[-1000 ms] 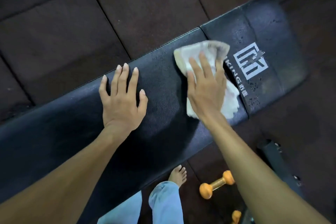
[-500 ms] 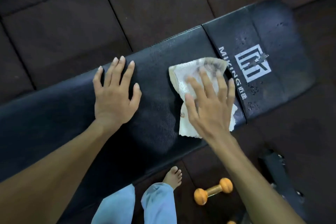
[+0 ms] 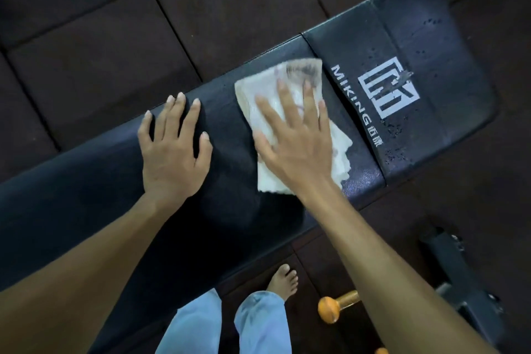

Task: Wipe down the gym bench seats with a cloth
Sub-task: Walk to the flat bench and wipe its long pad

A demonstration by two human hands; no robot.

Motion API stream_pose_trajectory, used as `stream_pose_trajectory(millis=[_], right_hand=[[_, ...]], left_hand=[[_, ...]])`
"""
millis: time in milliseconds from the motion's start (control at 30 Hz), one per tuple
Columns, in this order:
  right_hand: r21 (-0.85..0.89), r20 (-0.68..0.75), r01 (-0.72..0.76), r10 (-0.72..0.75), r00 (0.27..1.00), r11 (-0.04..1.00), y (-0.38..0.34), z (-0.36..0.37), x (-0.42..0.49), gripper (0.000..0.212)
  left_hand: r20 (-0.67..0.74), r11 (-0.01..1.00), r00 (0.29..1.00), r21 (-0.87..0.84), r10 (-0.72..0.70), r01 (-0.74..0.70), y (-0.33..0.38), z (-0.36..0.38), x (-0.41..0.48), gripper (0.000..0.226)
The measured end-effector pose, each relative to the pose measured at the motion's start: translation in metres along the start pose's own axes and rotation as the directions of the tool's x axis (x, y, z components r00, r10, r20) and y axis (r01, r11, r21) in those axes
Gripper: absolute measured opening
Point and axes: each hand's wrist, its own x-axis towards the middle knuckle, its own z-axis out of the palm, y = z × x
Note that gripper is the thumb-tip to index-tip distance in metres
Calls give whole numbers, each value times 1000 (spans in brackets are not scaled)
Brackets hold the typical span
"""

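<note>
A long black padded gym bench (image 3: 235, 198) runs from lower left to upper right. Its far section (image 3: 448, 37) carries a white logo and scattered water droplets. A folded white cloth (image 3: 267, 89) lies on the pad just left of the seam. My right hand (image 3: 296, 138) presses flat on the cloth with fingers spread, covering its middle. My left hand (image 3: 172, 149) rests flat on the bare pad to the left of the cloth, fingers apart, holding nothing.
Dark rubber floor tiles (image 3: 100, 37) surround the bench. An orange dumbbell (image 3: 333, 307) lies on the floor below the bench near my bare foot (image 3: 283, 282). A black metal frame part (image 3: 465, 276) sits at lower right. Light blue trouser legs (image 3: 258, 322) show at the bottom.
My right hand has slid the cloth toward the near edge of the pad and then back up toward the far edge. My left hand stays planted on the pad.
</note>
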Motion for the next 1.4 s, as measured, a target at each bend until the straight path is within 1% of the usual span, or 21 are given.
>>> stream_pose_trajectory(millis=[67, 133, 200, 267, 333, 367, 433, 533, 600, 667, 767, 867, 900, 967, 1033, 1100, 1167, 1233, 1300, 1367, 1400], right_hand=[[-17, 47, 3, -3, 999, 1000, 7, -6, -23, 53], [-25, 100, -48, 51, 994, 999, 8, -7, -25, 56], [-22, 124, -127, 129, 984, 992, 6, -3, -2, 58], [-18, 116, -204, 205, 972, 979, -1, -1, 29, 60], [-19, 121, -249, 249, 961, 968, -7, 2, 50, 58], [-16, 129, -248, 248, 960, 969, -8, 3, 53, 56], [2, 109, -202, 200, 974, 979, -8, 5, 47, 54], [19, 46, -74, 73, 996, 997, -3, 1, 13, 51], [15, 68, -3, 2, 998, 1000, 3, -3, -21, 50], [27, 77, 21, -23, 997, 999, 15, -11, -47, 50], [-2, 51, -27, 27, 998, 1000, 32, -11, -28, 48], [-8, -2, -165, 165, 986, 986, 10, 2, 48, 49], [-2, 24, -180, 180, 983, 984, -4, 6, 69, 50], [-5, 84, -121, 121, 989, 993, -24, 11, 84, 52], [-13, 56, -25, 26, 998, 1000, -29, 9, 61, 51], [-11, 26, 49, -49, 998, 999, -20, 4, 13, 51], [19, 26, 81, -81, 996, 997, -6, -3, -32, 51], [58, 6, 81, -82, 997, 995, 5, -10, -61, 48], [125, -23, 17, -14, 1000, 992, 13, -20, -77, 47], [275, -100, -142, 175, 979, 951, 31, -39, -76, 51], [348, -141, -225, 289, 947, 910, 47, -49, -73, 51]], left_hand=[[-4, 1000, 1000, 5, -2, 2, -1, 0, 1, 53], [-7, 1000, 1000, 0, -3, 3, -2, 1, 1, 53], [-11, 1000, 1000, -1, -2, 2, -3, 1, 2, 53], [-10, 1000, 1000, 13, -4, 4, -3, 2, 2, 53], [-8, 1000, 1000, 23, -1, 1, -3, 3, 1, 53], [-4, 1000, 1000, 27, 1, -1, -2, 4, 1, 54], [12, 1000, 1000, 24, 2, -3, -2, 4, 0, 54], [23, 1000, 1000, 17, -4, 3, -2, 3, -1, 55], [29, 1000, 1000, 18, -7, 6, -2, 1, 0, 55], [32, 1000, 999, 23, -7, 7, -2, 1, 1, 55], [37, 1000, 999, 27, -8, 7, -1, 0, 1, 55], [31, 1000, 1000, 28, 1, -2, -2, 2, 1, 55], [24, 1000, 1000, 28, 5, -6, -2, 3, 1, 55], [23, 1000, 1000, 26, 10, -11, -1, 2, 1, 55], [36, 1000, 999, 23, 5, -6, -2, 1, 1, 56], [45, 1000, 999, 24, 0, -1, -2, 1, 1, 56], [61, 1000, 998, 8, -3, 3, -1, -1, 1, 56], [77, 1000, 997, -15, -10, 11, 1, -3, 2, 56], [85, 998, 995, -31, -44, 47, 4, -8, 1, 57], [91, 992, 991, -74, -98, 105, 14, -13, 5, 58], [80, 988, 991, -108, -104, 112, 22, -16, 11, 57]])
